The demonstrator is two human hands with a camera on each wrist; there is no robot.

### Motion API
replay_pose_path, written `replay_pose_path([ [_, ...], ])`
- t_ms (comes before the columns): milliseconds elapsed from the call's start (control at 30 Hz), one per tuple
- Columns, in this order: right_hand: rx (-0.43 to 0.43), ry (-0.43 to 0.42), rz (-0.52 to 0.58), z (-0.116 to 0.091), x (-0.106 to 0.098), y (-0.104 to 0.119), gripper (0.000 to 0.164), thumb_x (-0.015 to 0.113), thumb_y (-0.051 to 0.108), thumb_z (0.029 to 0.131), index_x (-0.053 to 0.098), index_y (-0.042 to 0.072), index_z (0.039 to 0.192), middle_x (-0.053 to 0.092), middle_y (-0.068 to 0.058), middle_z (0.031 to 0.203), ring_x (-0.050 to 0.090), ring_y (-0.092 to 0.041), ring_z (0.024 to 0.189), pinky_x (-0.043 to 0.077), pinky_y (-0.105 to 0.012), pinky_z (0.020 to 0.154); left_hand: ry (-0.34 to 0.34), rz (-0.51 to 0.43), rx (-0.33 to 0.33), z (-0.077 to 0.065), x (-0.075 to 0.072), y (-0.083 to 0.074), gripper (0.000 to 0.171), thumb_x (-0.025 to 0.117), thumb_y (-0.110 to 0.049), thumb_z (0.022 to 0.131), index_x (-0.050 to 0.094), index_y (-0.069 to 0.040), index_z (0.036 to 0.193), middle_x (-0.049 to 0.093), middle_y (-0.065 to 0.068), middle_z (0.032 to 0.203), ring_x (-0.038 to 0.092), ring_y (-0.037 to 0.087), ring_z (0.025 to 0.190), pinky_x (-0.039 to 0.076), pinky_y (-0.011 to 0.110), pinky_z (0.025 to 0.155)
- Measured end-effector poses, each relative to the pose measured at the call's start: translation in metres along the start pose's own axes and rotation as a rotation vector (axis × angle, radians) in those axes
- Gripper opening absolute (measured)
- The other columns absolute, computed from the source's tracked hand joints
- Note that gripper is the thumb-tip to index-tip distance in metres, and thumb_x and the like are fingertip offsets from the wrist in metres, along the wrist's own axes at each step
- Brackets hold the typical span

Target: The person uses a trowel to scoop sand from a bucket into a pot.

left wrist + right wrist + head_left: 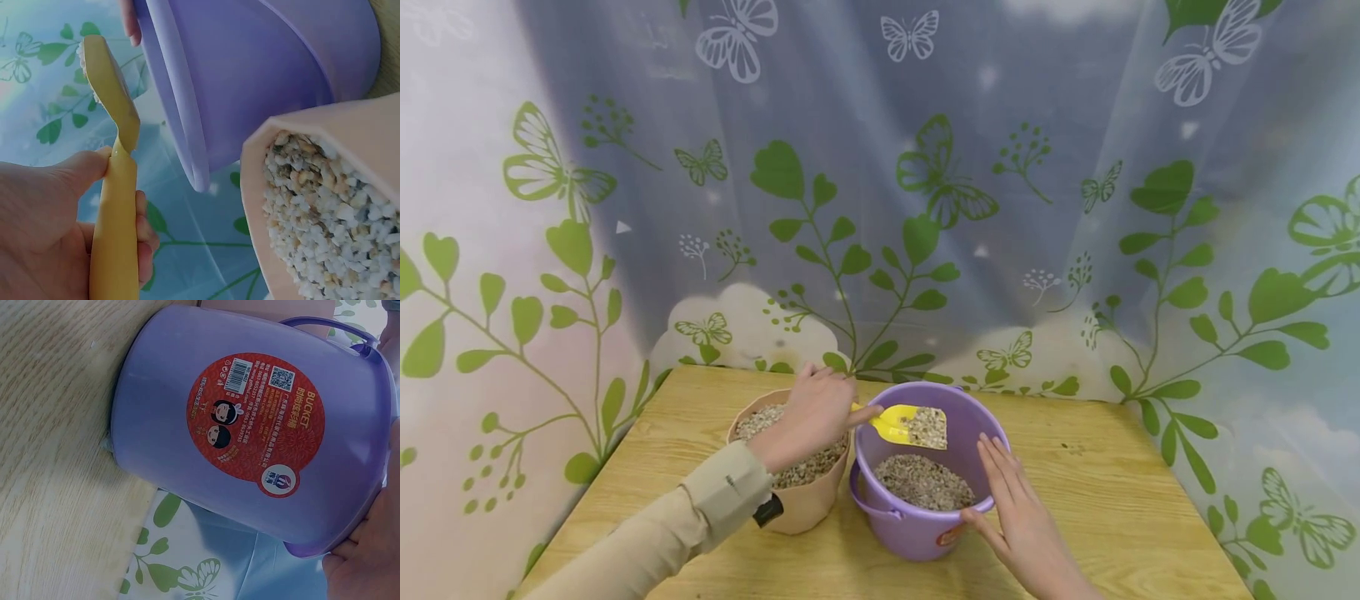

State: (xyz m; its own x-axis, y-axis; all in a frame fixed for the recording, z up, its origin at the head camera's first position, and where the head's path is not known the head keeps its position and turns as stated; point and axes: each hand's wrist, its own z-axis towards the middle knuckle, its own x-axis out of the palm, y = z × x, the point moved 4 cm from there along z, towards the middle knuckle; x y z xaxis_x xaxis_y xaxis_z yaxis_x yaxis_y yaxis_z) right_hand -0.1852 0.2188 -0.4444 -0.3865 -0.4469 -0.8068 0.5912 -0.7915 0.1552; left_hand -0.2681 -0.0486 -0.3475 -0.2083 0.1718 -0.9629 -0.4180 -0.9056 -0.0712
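Note:
My left hand grips the handle of a yellow scoop, its blade loaded with small gravel. The blade hangs over the mouth of a purple bucket, which has more gravel at its bottom. In the left wrist view the thumb lies along the top of the handle, with fingers wrapped behind it. My right hand rests against the bucket's right rim, fingers fairly straight and thumb apart at the front. The right wrist view shows a red round label on the bucket's side.
Left of the bucket stands a peach-coloured pot full of pale mixed gravel, partly covered by the left forearm. Both containers stand on a wooden table. A curtain printed with leaves and butterflies hangs behind and beside it.

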Motion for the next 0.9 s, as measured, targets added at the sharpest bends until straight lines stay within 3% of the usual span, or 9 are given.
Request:
replay_pose_path([
  [233, -0.008, -0.005, 0.009, 0.002, 0.000, 0.000, 0.078, 0.060, 0.044, 0.099, 0.031, -0.002, 0.156, 0.034, -0.020, 0.160, 0.033, -0.039, 0.146, 0.002, -0.024, 0.122, 0.017, 0.006, -0.046, -0.006, 0.000, 0.013, 0.045, 0.061, -0.055, 0.096, 0.075, -0.013, 0.092, 0.073, 0.001, 0.090, 0.060, 0.021, 0.083, 0.036, 0.038, 0.083],
  [533, 0.000, 0.017, -0.002, 0.002, 0.001, -0.001, 0.081, 0.064, 0.041, 0.098, 0.028, 0.000, 0.157, 0.031, -0.018, 0.162, 0.030, -0.036, 0.148, 0.001, -0.023, 0.122, -0.053, -0.023, -0.073, -0.022, -0.007, 0.039, 0.043, 0.065, -0.052, 0.094, 0.074, -0.010, 0.095, 0.076, 0.001, 0.094, 0.064, 0.023, 0.085, 0.037, 0.041, 0.084],
  [700, -0.008, 0.022, -0.015, 0.002, 0.003, -0.002, 0.082, 0.062, 0.043, 0.098, 0.026, 0.000, 0.158, 0.031, -0.019, 0.162, 0.029, -0.034, 0.149, 0.000, -0.022, 0.121, -0.062, -0.020, -0.125, -0.034, -0.010, 0.060, 0.044, 0.065, -0.053, 0.094, 0.069, -0.011, 0.080, 0.073, 0.000, 0.084, 0.058, 0.019, 0.072, 0.032, 0.038, 0.077],
  [900, -0.026, -0.001, -0.008, 0.001, 0.003, -0.001, 0.080, 0.058, 0.046, 0.100, 0.028, -0.002, 0.157, 0.033, -0.021, 0.160, 0.029, -0.034, 0.149, 0.001, -0.023, 0.122, -0.057, 0.048, -0.164, -0.049, -0.013, 0.083, 0.046, 0.064, -0.052, 0.095, 0.058, -0.014, 0.069, 0.052, -0.003, 0.061, 0.046, 0.015, 0.058, 0.034, 0.040, 0.075],
])
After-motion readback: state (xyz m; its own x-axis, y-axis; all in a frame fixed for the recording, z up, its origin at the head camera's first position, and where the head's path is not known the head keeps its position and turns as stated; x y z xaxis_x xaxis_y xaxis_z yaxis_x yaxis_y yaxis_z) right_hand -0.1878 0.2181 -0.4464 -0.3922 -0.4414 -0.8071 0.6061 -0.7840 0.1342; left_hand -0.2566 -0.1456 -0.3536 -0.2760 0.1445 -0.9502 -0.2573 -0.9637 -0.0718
